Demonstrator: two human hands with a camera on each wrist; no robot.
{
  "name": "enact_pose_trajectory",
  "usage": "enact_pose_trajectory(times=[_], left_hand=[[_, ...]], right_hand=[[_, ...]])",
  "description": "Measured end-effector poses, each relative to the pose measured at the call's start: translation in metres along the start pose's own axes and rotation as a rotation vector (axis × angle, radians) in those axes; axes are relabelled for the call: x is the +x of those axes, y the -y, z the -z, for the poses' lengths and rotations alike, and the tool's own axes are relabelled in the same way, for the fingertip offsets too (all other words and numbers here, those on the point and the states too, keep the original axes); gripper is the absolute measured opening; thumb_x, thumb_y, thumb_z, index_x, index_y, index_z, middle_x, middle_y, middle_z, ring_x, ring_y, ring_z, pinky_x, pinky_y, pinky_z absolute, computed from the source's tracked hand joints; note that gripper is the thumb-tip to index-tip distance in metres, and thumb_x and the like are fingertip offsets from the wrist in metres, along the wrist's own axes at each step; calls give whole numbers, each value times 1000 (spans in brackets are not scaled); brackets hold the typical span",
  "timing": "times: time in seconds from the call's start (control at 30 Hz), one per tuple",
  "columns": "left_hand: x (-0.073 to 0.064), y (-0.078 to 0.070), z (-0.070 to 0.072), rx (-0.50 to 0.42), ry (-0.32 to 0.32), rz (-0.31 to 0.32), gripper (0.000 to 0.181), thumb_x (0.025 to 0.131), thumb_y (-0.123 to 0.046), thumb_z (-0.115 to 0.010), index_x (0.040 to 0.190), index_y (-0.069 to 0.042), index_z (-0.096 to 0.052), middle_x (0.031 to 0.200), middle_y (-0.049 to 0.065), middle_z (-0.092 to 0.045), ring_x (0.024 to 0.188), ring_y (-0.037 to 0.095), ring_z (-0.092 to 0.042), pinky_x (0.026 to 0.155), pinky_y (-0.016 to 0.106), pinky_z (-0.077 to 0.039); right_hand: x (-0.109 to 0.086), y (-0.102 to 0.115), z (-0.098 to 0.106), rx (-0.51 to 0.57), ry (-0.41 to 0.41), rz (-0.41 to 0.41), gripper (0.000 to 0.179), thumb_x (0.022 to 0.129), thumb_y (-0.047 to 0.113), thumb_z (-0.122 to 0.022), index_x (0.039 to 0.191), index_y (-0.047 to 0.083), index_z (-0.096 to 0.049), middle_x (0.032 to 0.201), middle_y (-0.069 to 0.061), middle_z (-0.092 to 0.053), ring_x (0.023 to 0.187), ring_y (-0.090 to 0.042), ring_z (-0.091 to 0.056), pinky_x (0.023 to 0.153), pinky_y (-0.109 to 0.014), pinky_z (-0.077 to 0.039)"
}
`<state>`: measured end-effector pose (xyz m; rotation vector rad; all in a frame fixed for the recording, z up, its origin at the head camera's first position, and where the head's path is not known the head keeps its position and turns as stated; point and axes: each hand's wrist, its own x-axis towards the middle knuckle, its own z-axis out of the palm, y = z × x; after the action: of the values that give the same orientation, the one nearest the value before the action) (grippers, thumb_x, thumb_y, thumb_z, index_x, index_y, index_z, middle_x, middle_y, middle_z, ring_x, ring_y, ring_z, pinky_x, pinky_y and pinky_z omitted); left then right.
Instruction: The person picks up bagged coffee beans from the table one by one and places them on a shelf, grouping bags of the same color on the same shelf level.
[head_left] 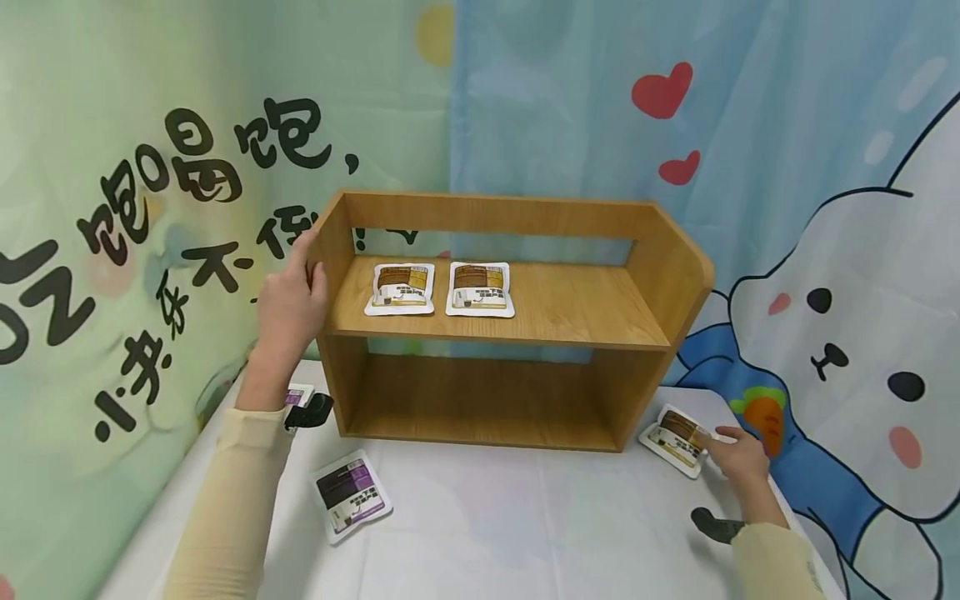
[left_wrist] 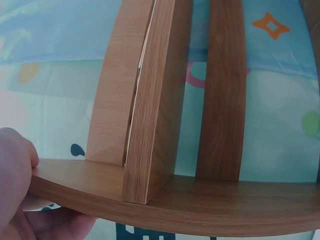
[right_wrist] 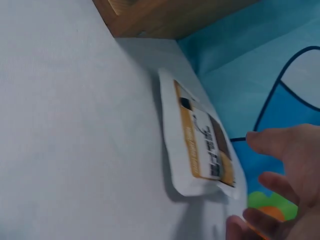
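Wooden shelf: a light brown unit with 2 levels, standing upright towards the back of a white table.
Left hand: at the upper edge of the shelf's left side panel, in a narrow grip around the board; the left wrist view shows parts of the hand on both sides of the wood.
Right hand: at the right of the table, fingers parted and holding nothing; the right wrist view shows a gap between the fingertips and the pouch beside them.
Loose brown-label pouch: white, on the table just right of the shelf's lower right corner, lying at a slant with its printed label up.
Upper level: 2 more brown-label pouches side by side, slightly apart, on the left half; 1 is the left shelf pouch, the other the right shelf pouch.
Purple-label pouch: tilted on the table, in front of the shelf's left end.
Second purple-label pouch: left of the shelf, mostly hidden behind the left wrist.
Sleeves: pale yellow, with a black piece near each wrist.
Backdrop: green cloth with black lettering on the left; blue cloth on the right, showing 2 red hearts and a white cartoon animal.
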<state>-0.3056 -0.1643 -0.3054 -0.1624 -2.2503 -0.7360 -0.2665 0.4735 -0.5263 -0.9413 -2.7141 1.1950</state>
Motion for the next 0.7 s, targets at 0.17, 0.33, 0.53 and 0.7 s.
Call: enact_pose_trajectory(times=[0.17,0.33,0.53,0.7], left_hand=[[0,0,-1,5,6,11,45,102,-17,-46,146,-17,-40,106,28,-65,52,32,-54,47,41,-44],[0,-1,0,6,11,8,46,101,-17,-47,147,-18,-39,108,28,-65,53,34,-57,48,43,-47],[2,0,-1,11,9,12,46,101,-17,-47,147,-18,-39,111,27,-65,56,35,-59,50,44,-49],[1,2,-2,11,11,13,46,101,-16,-47,147,-18,-39,113,27,-64,57,35,-60,51,45,-49]], right_hand=[[-26,25,-4,-63,-29,-20,70,94,42,-55,137,-9,-38,136,-37,-34,122,-52,-34,100,-59,-32],[-20,25,-14,-85,-27,-59,82,92,50,-56,143,-9,-32,130,-37,-37,118,-51,-35,97,-59,-33],[-16,30,-26,-30,-35,-72,92,88,53,-62,148,-6,-24,136,-37,-30,122,-51,-30,98,-60,-33],[-15,31,-33,-7,-59,-64,86,88,46,-66,147,-5,-29,139,-36,-32,125,-52,-31,101,-60,-30]])
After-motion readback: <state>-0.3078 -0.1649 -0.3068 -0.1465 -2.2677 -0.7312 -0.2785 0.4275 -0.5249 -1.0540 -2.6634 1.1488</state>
